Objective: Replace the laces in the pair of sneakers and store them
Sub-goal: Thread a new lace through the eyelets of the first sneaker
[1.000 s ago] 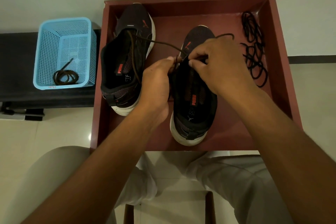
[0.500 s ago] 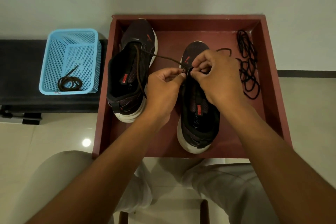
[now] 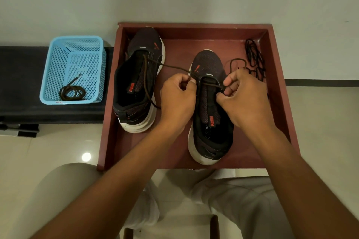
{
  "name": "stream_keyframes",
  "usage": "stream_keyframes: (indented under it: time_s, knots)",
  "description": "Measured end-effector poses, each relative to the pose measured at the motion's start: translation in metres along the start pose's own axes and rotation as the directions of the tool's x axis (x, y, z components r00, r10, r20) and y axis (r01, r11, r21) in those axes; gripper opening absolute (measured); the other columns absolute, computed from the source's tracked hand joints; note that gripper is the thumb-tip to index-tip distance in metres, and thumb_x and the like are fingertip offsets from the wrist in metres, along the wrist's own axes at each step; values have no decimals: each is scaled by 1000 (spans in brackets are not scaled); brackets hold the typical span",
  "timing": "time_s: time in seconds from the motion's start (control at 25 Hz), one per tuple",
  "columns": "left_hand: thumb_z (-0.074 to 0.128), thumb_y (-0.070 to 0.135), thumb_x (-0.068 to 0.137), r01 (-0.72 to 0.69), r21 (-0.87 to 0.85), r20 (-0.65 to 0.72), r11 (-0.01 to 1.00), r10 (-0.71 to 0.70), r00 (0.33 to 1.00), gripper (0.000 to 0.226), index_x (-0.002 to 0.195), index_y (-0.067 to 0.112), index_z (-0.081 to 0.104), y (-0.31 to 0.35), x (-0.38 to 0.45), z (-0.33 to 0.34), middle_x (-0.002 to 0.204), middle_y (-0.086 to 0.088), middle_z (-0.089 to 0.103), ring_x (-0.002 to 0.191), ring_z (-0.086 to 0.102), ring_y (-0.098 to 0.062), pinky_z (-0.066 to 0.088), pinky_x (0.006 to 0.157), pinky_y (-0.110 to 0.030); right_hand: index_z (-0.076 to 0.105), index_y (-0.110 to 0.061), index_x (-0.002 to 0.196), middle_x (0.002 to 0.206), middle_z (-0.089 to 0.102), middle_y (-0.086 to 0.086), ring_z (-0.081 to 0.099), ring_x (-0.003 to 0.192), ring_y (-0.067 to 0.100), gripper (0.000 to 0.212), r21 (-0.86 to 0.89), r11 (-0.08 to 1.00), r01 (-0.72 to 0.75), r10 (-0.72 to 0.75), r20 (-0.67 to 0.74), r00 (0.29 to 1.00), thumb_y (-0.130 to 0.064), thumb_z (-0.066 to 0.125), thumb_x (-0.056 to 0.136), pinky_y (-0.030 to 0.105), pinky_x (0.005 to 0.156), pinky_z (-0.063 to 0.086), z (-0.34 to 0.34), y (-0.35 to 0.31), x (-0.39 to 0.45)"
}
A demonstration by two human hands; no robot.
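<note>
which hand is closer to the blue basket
Left. The left hand pinches the lace beside the right sneaker, with only the other sneaker between it and the blue basket. The right hand is farther away.

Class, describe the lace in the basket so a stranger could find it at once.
Left of the red tray stands a blue basket on a dark bench. The coiled lace lies alone in its near corner, apart from the loose laces piled in the tray.
</note>
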State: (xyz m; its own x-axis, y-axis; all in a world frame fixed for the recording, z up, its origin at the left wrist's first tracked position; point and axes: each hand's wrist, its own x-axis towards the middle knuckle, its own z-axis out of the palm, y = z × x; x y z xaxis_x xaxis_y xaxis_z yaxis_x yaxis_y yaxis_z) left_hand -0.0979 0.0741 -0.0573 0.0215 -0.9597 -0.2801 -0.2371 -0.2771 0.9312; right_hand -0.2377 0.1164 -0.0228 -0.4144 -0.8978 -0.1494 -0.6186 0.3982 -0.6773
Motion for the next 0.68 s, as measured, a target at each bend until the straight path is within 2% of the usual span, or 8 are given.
stream_keyframes:
  time_s: [0.12, 0.24, 0.32, 0.4, 0.44, 0.52, 0.56, 0.68]
  knots:
    - [50, 25, 94, 27, -27, -15, 999, -27, 1000, 16, 82, 25, 61, -2, 2, -2, 76, 1, 70, 67, 65, -21, 57, 67, -52, 60, -24, 95, 74, 61, -9, 56, 57, -9, 28, 21, 1000, -12, 12, 9, 1000, -6, 78, 83, 6, 48, 41, -1, 0, 0]
    - [41, 20, 100, 140, -158, -53, 977, -150, 987, 17, 88, 19, 52, -1, 2, -1, 85, -13, 71, 66, 62, -25, 53, 62, -43, 61, -24, 95, 74, 62, -9, 56, 55, -1, 27, 0, 1000, -19, 19, 0, 1000, -9, 79, 82, 7, 47, 41, -3, 2, 2]
    - [42, 19, 103, 225, -160, -37, 961, -234, 972, 17, 92, 15, 54, -2, 2, -3, 88, -17, 71, 65, 62, -23, 52, 63, -40, 61, -25, 94, 73, 62, -9, 56, 55, -3, 27, -6, 1000, -15, 15, 0, 1000, -9, 79, 81, 6, 47, 40, -3, 2, 3]
    - [51, 19, 101, 287, -116, 6, 951, -289, 957, 11, 107, 14, 59, -2, 2, -8, 93, -10, 72, 69, 65, -19, 53, 68, -39, 60, -24, 94, 72, 62, -9, 56, 56, -9, 28, -2, 1000, -4, 4, 10, 1000, -8, 79, 81, 5, 47, 40, -4, 2, 3]
    - [57, 20, 99, 281, -44, 25, 959, -281, 960, 23, 122, 16, 58, -2, 1, -12, 99, -4, 72, 76, 67, -16, 56, 72, -39, 60, -24, 94, 72, 62, -9, 56, 57, -11, 28, -1, 1000, 1, -1, 17, 1000, -7, 79, 81, 5, 47, 40, -5, 2, 3]
    - [65, 20, 97, 110, 194, 75, 975, -127, 989, 56, 147, 18, 42, 0, -2, -19, 110, 7, 67, 94, 66, -10, 56, 86, -33, 60, -23, 95, 74, 62, -7, 56, 56, -10, 28, 2, 1000, 4, -4, 35, 999, -7, 79, 82, 7, 45, 41, -5, 1, 5]
    - [66, 18, 97, -36, 314, 109, 949, 2, 994, 59, 150, 18, 41, 1, -5, -21, 116, 10, 64, 102, 62, -8, 53, 92, -31, 60, -22, 96, 74, 63, -7, 56, 55, -9, 28, 6, 1000, 3, -3, 44, 999, -6, 79, 82, 7, 44, 41, -4, 2, 6]
    - [67, 8, 94, -376, 496, 133, 783, 359, 924, 36, 129, 15, 67, 4, -4, -19, 118, 3, 68, 107, 62, -11, 51, 98, -32, 60, -25, 95, 74, 63, -8, 57, 55, -9, 29, -4, 1000, 12, -12, 51, 999, -10, 81, 83, 7, 45, 41, -3, 3, 7]
